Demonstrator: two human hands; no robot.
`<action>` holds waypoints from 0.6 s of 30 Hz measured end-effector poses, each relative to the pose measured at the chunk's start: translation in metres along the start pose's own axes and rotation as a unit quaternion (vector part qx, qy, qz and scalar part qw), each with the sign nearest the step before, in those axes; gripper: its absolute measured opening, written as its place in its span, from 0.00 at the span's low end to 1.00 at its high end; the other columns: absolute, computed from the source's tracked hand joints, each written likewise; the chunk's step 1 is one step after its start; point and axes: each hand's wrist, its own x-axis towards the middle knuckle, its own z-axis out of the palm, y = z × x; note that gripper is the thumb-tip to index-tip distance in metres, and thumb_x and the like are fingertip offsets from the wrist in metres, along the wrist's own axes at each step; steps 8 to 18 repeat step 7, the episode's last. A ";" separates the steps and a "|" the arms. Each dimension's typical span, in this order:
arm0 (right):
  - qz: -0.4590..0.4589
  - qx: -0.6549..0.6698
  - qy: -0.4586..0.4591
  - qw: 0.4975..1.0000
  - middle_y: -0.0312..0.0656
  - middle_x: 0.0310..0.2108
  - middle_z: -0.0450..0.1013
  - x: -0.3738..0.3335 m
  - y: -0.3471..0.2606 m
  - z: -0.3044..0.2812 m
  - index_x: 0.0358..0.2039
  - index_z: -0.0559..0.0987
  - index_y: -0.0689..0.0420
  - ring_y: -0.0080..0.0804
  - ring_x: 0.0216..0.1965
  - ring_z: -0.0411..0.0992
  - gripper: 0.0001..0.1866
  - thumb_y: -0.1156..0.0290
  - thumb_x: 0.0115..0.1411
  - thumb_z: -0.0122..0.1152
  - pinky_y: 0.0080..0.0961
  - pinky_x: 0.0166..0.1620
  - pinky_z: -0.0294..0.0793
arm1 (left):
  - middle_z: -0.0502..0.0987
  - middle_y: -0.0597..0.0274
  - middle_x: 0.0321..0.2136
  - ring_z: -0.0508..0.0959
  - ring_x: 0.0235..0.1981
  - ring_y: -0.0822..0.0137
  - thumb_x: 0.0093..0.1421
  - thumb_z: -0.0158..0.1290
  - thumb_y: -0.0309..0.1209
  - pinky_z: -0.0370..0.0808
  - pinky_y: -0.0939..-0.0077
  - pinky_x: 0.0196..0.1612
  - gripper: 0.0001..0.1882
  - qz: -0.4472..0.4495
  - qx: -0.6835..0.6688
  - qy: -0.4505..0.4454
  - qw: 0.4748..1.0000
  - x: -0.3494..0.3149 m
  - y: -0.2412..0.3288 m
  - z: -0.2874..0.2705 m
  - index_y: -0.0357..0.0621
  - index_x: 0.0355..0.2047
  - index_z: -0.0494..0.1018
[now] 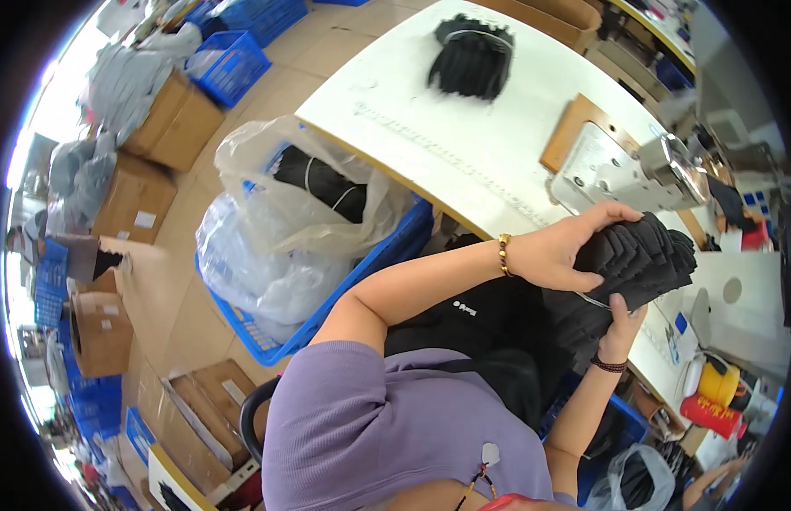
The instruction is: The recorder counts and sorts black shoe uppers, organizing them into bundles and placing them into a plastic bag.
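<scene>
Both of my hands grip one thick bundle of black fabric pieces, over the near edge of the white table. My left hand is closed on it from the left, with the thumb across the layers. From below, my right hand holds the same bundle, its thumb pressed against the near side. A thin pale tie shows between the two thumbs. The layers fan out at the upper right. Just beyond the bundle stands a white sewing machine. Another tied black bundle lies at the table's far end.
Left of the table, a blue crate holds clear plastic bags and black tied bundles. Cardboard boxes and more blue crates line the floor further left. At the right are a red and yellow item and small tools.
</scene>
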 end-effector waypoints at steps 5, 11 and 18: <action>0.023 0.042 -0.067 0.997 0.46 0.52 0.66 0.010 -0.001 0.019 0.56 0.61 0.64 0.39 0.52 0.66 0.33 0.66 0.51 0.61 0.31 0.56 0.63 | 0.64 0.49 0.53 0.65 0.56 0.56 0.45 0.64 0.33 0.61 0.67 0.59 0.43 -0.012 0.310 0.115 0.944 -0.047 0.052 -0.041 0.41 0.58 0.55; 0.020 0.146 -0.049 0.988 0.44 0.53 0.66 0.005 -0.001 0.029 0.57 0.61 0.62 0.40 0.52 0.66 0.35 0.60 0.52 0.61 0.33 0.56 0.65 | 0.67 0.51 0.49 0.68 0.51 0.59 0.45 0.65 0.39 0.64 0.66 0.54 0.34 -0.105 0.467 0.338 0.810 -0.082 0.095 -0.082 0.43 0.51 0.63; 0.020 0.146 -0.049 0.988 0.44 0.53 0.66 0.005 -0.001 0.029 0.57 0.61 0.62 0.40 0.52 0.66 0.35 0.60 0.52 0.61 0.33 0.56 0.65 | 0.67 0.51 0.49 0.68 0.51 0.59 0.45 0.65 0.39 0.64 0.66 0.54 0.34 -0.105 0.467 0.338 0.810 -0.082 0.095 -0.082 0.43 0.51 0.63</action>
